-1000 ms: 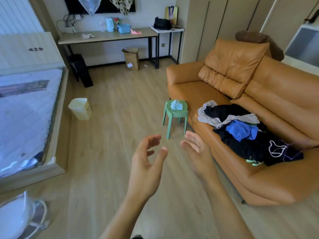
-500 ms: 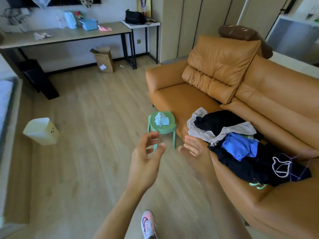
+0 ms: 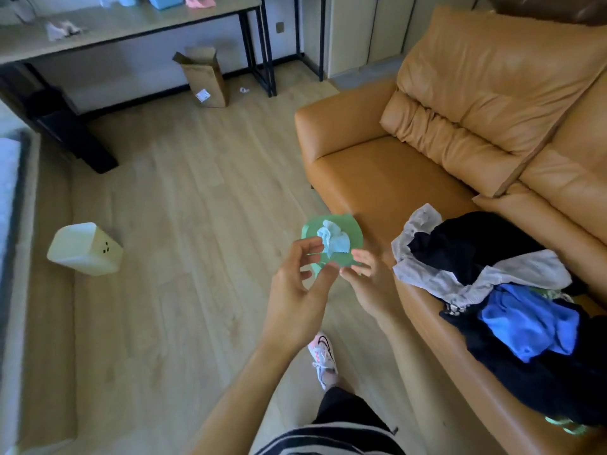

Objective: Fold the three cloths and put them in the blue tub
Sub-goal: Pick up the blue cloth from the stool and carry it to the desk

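Note:
A crumpled light-blue cloth [image 3: 333, 240] lies on a small green stool [image 3: 353, 236] in front of the sofa. My left hand [image 3: 297, 290] and my right hand [image 3: 372, 279] hover just short of the stool, fingers loosely spread, holding nothing. A blue tub [image 3: 164, 0] stands at the back of the long desk [image 3: 131, 31], cut off by the top edge. A pink cloth [image 3: 198, 0] lies beside it, and a pale crumpled cloth [image 3: 62, 29] lies further left on the desk.
An orange leather sofa [image 3: 410, 165] fills the right side, with a heap of clothes [image 3: 492, 284] on its seat. A pale bin [image 3: 87, 249] and an open cardboard box [image 3: 205, 78] stand on the wooden floor. My shoe [image 3: 323, 357] is below the hands.
I have walked closer to the stool and look down on it more steeply. Both hands have stayed open and now sit right at the stool's near edge.

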